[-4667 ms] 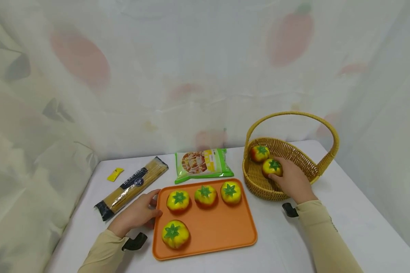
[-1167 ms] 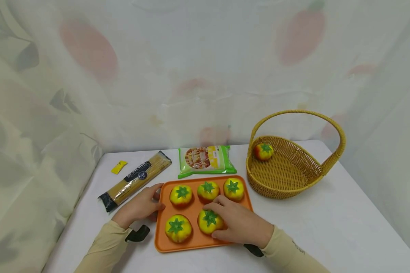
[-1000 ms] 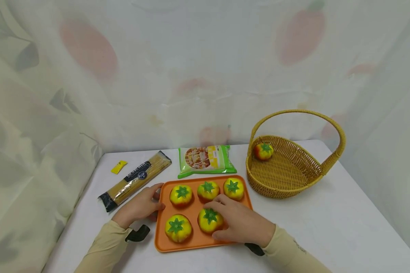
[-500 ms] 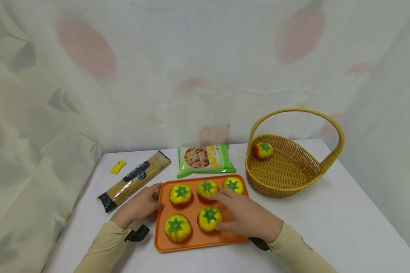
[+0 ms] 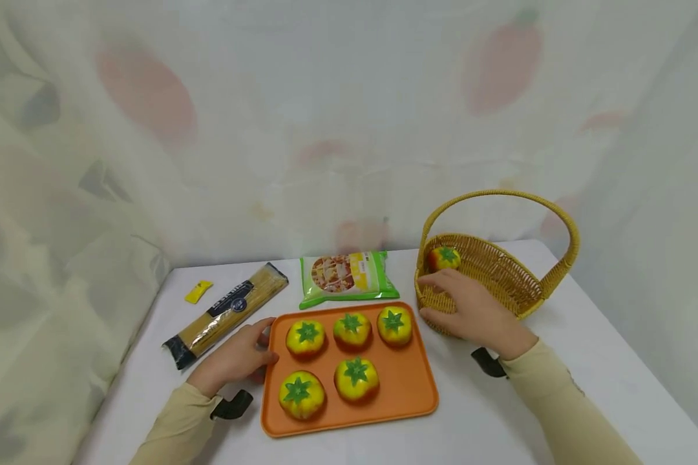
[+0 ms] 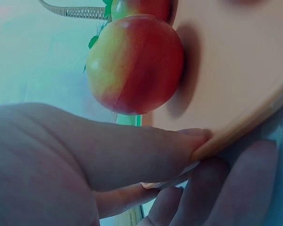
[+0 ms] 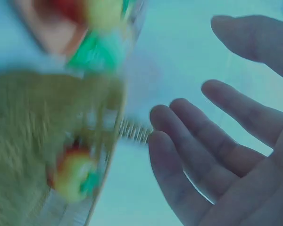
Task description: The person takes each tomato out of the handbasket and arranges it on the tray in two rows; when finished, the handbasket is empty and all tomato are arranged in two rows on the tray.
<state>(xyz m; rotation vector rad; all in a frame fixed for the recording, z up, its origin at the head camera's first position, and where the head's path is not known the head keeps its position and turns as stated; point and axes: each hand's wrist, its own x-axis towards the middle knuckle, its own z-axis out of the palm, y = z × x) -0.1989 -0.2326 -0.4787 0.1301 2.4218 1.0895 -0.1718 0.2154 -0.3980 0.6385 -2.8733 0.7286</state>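
Observation:
My left hand (image 5: 238, 356) pinches the left rim of an orange tray (image 5: 401, 394); in the left wrist view its thumb (image 6: 146, 146) lies on the rim and the fingers are below. Several round yellow-red fruits with green leafy tops sit on the tray: three along the back, a front-left fruit (image 5: 302, 394) and a front-middle fruit (image 5: 357, 379). My right hand (image 5: 477, 313) is over the near left side of a wicker basket (image 5: 500, 268), fingers spread and holding nothing. Just beyond its fingertips, one fruit (image 5: 444, 258) lies inside the basket.
Behind the tray lies a green-edged food bag (image 5: 349, 278). A long pack of noodles (image 5: 227, 314) lies slantwise beyond my left hand, with a small yellow packet (image 5: 198, 291) by it. The basket's tall handle (image 5: 500, 193) arches over it. Fabric hangs behind the table.
My right hand set a fruit from the basket down at the tray's front middle, let go, and moved right and back over the basket. My left hand stayed on the tray rim.

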